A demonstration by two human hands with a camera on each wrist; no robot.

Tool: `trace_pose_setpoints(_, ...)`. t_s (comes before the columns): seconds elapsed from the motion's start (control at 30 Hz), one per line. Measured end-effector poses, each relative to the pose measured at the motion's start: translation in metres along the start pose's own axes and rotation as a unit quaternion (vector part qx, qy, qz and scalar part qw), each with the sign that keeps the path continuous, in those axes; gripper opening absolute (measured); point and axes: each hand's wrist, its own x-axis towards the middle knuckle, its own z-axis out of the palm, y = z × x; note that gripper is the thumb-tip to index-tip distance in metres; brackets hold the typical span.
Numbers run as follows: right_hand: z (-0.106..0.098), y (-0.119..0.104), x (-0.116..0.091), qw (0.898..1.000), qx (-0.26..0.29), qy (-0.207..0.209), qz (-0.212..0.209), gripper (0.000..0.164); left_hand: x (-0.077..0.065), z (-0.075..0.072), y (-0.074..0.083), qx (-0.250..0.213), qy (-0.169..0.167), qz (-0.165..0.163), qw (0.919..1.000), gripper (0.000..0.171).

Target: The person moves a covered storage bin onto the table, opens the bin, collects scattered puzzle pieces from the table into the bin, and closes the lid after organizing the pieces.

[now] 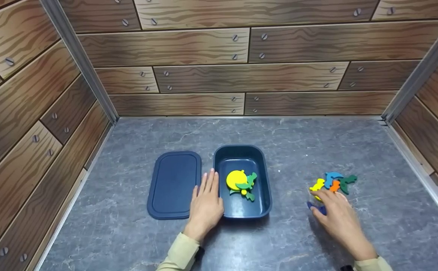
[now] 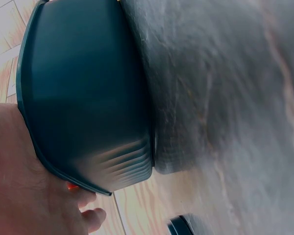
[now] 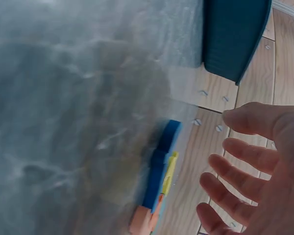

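My left hand (image 1: 206, 205) touches the left rim of a dark blue plastic box (image 1: 267, 192) with its fingers straight. Inside the box lie a yellow round piece (image 1: 235, 180) and some green animal-shaped pieces (image 1: 251, 197). My right hand (image 1: 337, 216) hovers just over a small cluster of flat coloured shapes, its fingers spread and slightly bent, holding nothing. The cluster has a dark blue piece (image 3: 159, 166) near the thumb, a yellow piece (image 1: 318, 184), a light blue piece (image 1: 331, 177), an orange piece (image 1: 334, 185) and a dark green piece (image 1: 348, 181). A pale pink piece is partly hidden by the hand.
The flat dark blue lid (image 1: 175, 184) lies left of the box, beside my left hand. Wood-patterned panels (image 1: 200, 79) wall in the grey marbled tabletop (image 1: 279, 131) at the back and both sides.
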Motion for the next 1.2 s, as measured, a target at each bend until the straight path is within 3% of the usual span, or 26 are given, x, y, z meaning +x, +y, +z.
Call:
trace_pose_setpoints(0.37,0.01,0.007,0.0,0.993,-0.02,-0.103,0.047,0.05,0.0,0.001,0.0,0.002,-0.007,-0.005,1.0,0.064)
trace_pose_setpoints(0.93,0.012,0.011,0.003,0.994,-0.015,-0.102,0.033,0.037,0.0,0.001,0.0,-0.001,-0.003,-0.001,1.0,0.064)
trace_pose_setpoints(1.2,0.013,0.01,0.004,0.997,-0.038,-0.064,0.017,0.036,0.0,0.001,0.0,0.0,0.002,0.0,1.0,0.065)
